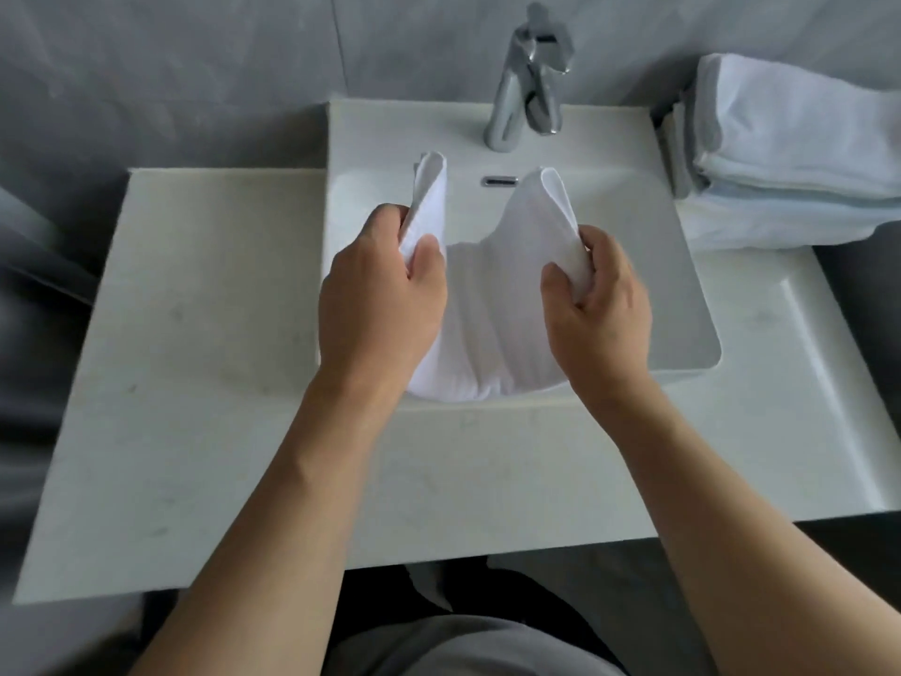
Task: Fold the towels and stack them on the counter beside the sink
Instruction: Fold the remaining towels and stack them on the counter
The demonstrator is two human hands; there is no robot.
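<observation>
Both hands, the left hand and right hand, pinch opposite edges of the white ribbed cloth towel, slung between them over the white basin, long axis left-to-right; the folded white towel stack sits at the worktop's far right corner, nearer the right hand.

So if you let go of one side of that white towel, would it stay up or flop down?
Probably flop: the white towel already sags between the left hand and right hand. It looks light, as pinches hold it. Its free corners stand up, so it's likely not totally limp.

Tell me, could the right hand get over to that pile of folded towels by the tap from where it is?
Probably yes: nothing stands between the right hand and the pile of folded towels, but it is gripping the white towel.
</observation>
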